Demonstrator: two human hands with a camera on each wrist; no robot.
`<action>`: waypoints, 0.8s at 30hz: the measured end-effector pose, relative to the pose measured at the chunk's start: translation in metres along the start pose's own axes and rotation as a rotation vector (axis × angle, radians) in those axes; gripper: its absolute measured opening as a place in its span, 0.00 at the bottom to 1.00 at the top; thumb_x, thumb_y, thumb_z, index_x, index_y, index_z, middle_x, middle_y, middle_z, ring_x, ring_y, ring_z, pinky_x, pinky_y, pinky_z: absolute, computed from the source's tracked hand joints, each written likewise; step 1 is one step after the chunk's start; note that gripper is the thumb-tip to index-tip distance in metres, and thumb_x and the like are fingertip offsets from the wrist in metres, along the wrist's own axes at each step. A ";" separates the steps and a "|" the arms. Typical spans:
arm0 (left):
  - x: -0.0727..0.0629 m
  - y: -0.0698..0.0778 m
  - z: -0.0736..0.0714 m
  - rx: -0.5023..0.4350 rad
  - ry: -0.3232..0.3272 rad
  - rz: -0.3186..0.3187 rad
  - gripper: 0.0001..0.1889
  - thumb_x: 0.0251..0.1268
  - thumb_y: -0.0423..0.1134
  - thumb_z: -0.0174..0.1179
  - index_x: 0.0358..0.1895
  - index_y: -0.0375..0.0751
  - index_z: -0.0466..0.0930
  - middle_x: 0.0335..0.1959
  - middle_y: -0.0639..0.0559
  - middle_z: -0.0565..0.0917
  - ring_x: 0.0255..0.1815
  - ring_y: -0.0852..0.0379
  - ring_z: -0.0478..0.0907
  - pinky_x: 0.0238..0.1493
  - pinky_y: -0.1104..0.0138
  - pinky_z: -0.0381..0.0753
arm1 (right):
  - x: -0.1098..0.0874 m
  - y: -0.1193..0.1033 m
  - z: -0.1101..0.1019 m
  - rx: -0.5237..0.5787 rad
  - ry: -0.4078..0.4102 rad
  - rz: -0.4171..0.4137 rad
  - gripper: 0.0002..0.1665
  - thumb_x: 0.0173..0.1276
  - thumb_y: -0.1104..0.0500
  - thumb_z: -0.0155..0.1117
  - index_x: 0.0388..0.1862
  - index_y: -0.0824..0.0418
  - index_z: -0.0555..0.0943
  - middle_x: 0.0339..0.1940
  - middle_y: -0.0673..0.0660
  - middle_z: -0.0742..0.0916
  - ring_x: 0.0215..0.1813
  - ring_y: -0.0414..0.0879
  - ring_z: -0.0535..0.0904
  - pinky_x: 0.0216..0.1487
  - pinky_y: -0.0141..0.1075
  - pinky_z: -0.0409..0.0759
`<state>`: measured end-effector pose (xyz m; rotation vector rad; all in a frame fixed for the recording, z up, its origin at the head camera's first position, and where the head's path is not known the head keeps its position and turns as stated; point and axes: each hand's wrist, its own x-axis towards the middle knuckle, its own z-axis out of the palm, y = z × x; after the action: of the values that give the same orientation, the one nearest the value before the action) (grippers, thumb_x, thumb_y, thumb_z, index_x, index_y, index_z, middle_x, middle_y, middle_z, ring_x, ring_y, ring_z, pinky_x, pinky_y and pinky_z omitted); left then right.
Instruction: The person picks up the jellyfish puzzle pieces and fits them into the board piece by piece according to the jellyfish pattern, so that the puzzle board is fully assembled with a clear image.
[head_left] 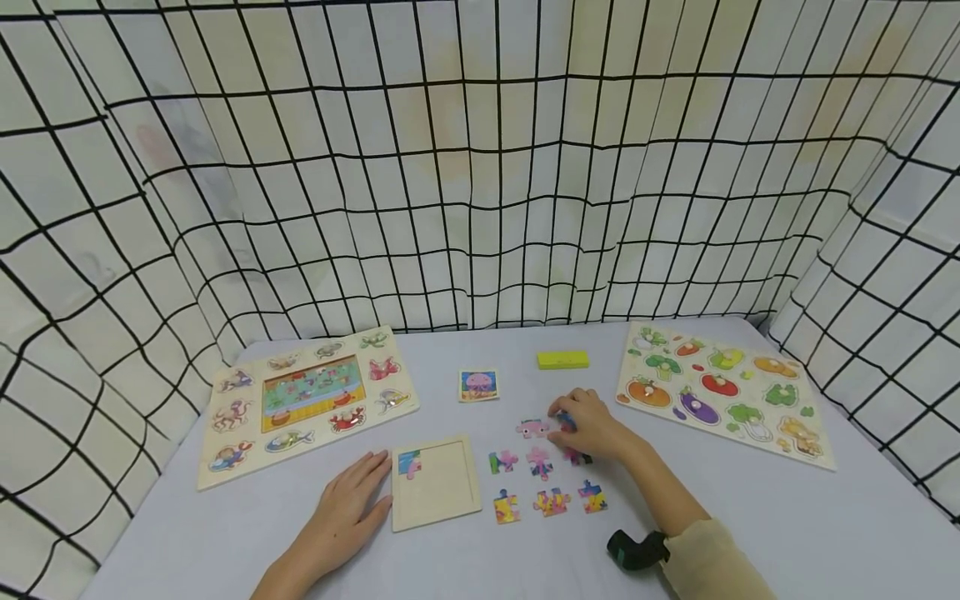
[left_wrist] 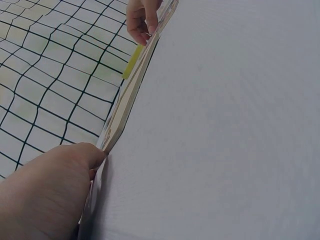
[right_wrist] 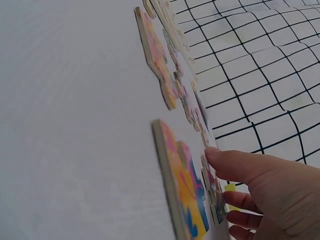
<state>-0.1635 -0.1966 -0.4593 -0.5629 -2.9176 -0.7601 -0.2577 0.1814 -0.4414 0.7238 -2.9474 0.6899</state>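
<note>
My left hand [head_left: 347, 515] lies beside the left edge of a square wooden puzzle tray [head_left: 450, 500], fingers extended and fingertips right at its rim. One blue and pink jigsaw piece [head_left: 409, 464] sits in the tray's upper left corner. Over the loose pieces, my right hand [head_left: 592, 423] bends its thumb and fingers around a blue jigsaw piece [head_left: 567, 421], partly hidden by them. A pink piece with eyes [head_left: 532, 428] lies just left of the thumb. Several more pieces lie in rows below, among them a yellow and blue one [right_wrist: 187, 187] near the right wrist.
A small octopus picture card [head_left: 478, 385] and a yellow block [head_left: 562, 360] lie farther back. A sea-animal board [head_left: 240, 450] is on the left, a vegetable board [head_left: 701, 367] on the right. A black curved object [head_left: 633, 550] lies by the right sleeve. Black netting [head_left: 468, 208] surrounds the table.
</note>
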 end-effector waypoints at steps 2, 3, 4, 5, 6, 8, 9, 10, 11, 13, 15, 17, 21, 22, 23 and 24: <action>0.000 0.001 0.000 0.003 0.001 0.002 0.28 0.63 0.41 0.56 0.65 0.33 0.64 0.67 0.44 0.62 0.69 0.43 0.53 0.62 0.43 0.51 | -0.001 0.000 0.000 0.010 0.007 -0.004 0.16 0.58 0.49 0.66 0.42 0.53 0.78 0.42 0.53 0.76 0.45 0.49 0.66 0.44 0.45 0.66; -0.001 0.001 0.001 0.004 0.002 0.003 0.28 0.63 0.41 0.56 0.64 0.33 0.64 0.67 0.44 0.62 0.69 0.43 0.53 0.62 0.43 0.51 | -0.001 0.001 0.001 0.009 0.012 -0.009 0.15 0.58 0.49 0.66 0.42 0.53 0.78 0.42 0.53 0.76 0.44 0.49 0.66 0.43 0.45 0.66; -0.001 0.001 0.001 0.006 0.003 0.002 0.28 0.63 0.41 0.56 0.64 0.33 0.64 0.67 0.44 0.62 0.69 0.43 0.53 0.62 0.43 0.51 | -0.001 0.001 0.001 0.006 0.018 -0.013 0.14 0.58 0.49 0.66 0.41 0.53 0.78 0.41 0.52 0.76 0.44 0.49 0.66 0.43 0.45 0.66; -0.001 0.001 0.000 0.008 0.005 0.002 0.28 0.63 0.41 0.56 0.64 0.33 0.64 0.67 0.44 0.62 0.69 0.43 0.53 0.62 0.43 0.51 | -0.001 0.001 0.001 0.002 0.022 -0.016 0.14 0.58 0.49 0.66 0.40 0.52 0.78 0.41 0.52 0.76 0.44 0.48 0.66 0.42 0.45 0.66; -0.001 0.002 0.000 0.009 0.005 0.001 0.28 0.63 0.41 0.56 0.64 0.33 0.64 0.67 0.44 0.62 0.69 0.43 0.53 0.62 0.43 0.51 | -0.001 0.001 0.001 -0.001 0.026 -0.019 0.13 0.58 0.49 0.66 0.39 0.52 0.78 0.41 0.52 0.76 0.43 0.48 0.66 0.42 0.44 0.66; -0.001 0.002 0.000 0.010 0.002 -0.001 0.28 0.63 0.41 0.56 0.64 0.33 0.64 0.67 0.44 0.62 0.69 0.43 0.53 0.62 0.43 0.51 | -0.002 0.001 0.002 -0.001 0.033 -0.019 0.12 0.58 0.49 0.67 0.38 0.51 0.78 0.40 0.51 0.76 0.42 0.47 0.66 0.41 0.43 0.66; -0.001 0.002 0.000 0.010 -0.001 -0.002 0.28 0.63 0.41 0.56 0.64 0.33 0.64 0.68 0.44 0.62 0.69 0.43 0.53 0.62 0.43 0.51 | -0.002 0.001 0.002 0.000 0.035 -0.020 0.11 0.58 0.50 0.67 0.37 0.51 0.78 0.39 0.50 0.76 0.42 0.47 0.65 0.41 0.43 0.65; -0.001 0.002 0.001 0.010 -0.005 -0.004 0.28 0.63 0.42 0.56 0.65 0.34 0.64 0.68 0.44 0.62 0.69 0.43 0.53 0.62 0.43 0.50 | -0.002 0.002 0.002 0.003 0.036 -0.017 0.11 0.58 0.50 0.67 0.36 0.51 0.78 0.39 0.50 0.76 0.41 0.47 0.65 0.41 0.43 0.65; -0.001 0.001 0.001 0.012 -0.007 -0.005 0.28 0.63 0.42 0.56 0.65 0.34 0.64 0.68 0.44 0.62 0.69 0.43 0.52 0.62 0.43 0.51 | -0.002 0.002 0.003 0.006 0.035 -0.015 0.10 0.58 0.51 0.67 0.36 0.51 0.78 0.39 0.50 0.76 0.41 0.47 0.65 0.41 0.43 0.65; -0.001 0.000 0.002 0.010 -0.010 -0.004 0.28 0.64 0.42 0.55 0.65 0.34 0.64 0.68 0.44 0.61 0.69 0.44 0.52 0.62 0.44 0.50 | -0.002 0.003 0.003 0.013 0.035 -0.013 0.08 0.59 0.52 0.66 0.35 0.51 0.77 0.38 0.49 0.76 0.41 0.46 0.65 0.42 0.43 0.65; 0.000 -0.001 0.002 0.009 -0.005 0.000 0.28 0.64 0.42 0.55 0.65 0.34 0.64 0.68 0.44 0.62 0.69 0.44 0.52 0.62 0.44 0.50 | -0.001 0.004 0.004 0.017 0.033 -0.014 0.07 0.60 0.53 0.65 0.35 0.51 0.78 0.38 0.49 0.76 0.41 0.47 0.65 0.42 0.44 0.65; 0.000 -0.002 0.002 0.009 -0.002 0.004 0.28 0.64 0.42 0.55 0.65 0.34 0.64 0.68 0.44 0.62 0.69 0.44 0.52 0.62 0.44 0.49 | -0.001 0.004 0.004 0.022 0.035 -0.014 0.06 0.60 0.54 0.65 0.35 0.51 0.78 0.37 0.49 0.76 0.42 0.47 0.65 0.43 0.44 0.65; 0.000 -0.001 0.002 0.011 0.004 0.009 0.28 0.64 0.42 0.56 0.65 0.34 0.64 0.68 0.44 0.62 0.69 0.44 0.52 0.62 0.44 0.50 | -0.001 0.004 0.004 0.038 0.045 -0.013 0.06 0.60 0.54 0.65 0.34 0.51 0.78 0.38 0.49 0.76 0.42 0.47 0.65 0.42 0.44 0.64; 0.000 -0.001 0.002 0.010 0.005 0.009 0.28 0.64 0.42 0.56 0.65 0.34 0.64 0.68 0.44 0.62 0.69 0.44 0.52 0.62 0.44 0.49 | -0.001 0.004 0.004 0.042 0.049 -0.014 0.06 0.60 0.54 0.65 0.35 0.51 0.78 0.38 0.49 0.76 0.42 0.47 0.65 0.42 0.44 0.64; 0.000 -0.001 0.002 0.010 0.007 0.010 0.28 0.63 0.42 0.56 0.65 0.34 0.64 0.67 0.44 0.62 0.69 0.44 0.53 0.62 0.44 0.49 | -0.002 0.004 0.005 0.047 0.052 -0.015 0.07 0.59 0.54 0.66 0.35 0.51 0.78 0.38 0.49 0.76 0.42 0.46 0.65 0.42 0.43 0.64; 0.000 -0.001 0.002 0.009 0.009 0.011 0.28 0.63 0.42 0.56 0.65 0.34 0.64 0.67 0.44 0.62 0.69 0.44 0.53 0.62 0.44 0.49 | -0.002 0.004 0.005 0.045 0.056 -0.016 0.07 0.59 0.53 0.66 0.35 0.51 0.78 0.38 0.49 0.76 0.42 0.46 0.65 0.42 0.43 0.64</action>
<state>-0.1633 -0.1963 -0.4613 -0.5727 -2.9055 -0.7454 -0.2576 0.1832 -0.4481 0.7189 -2.8815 0.7640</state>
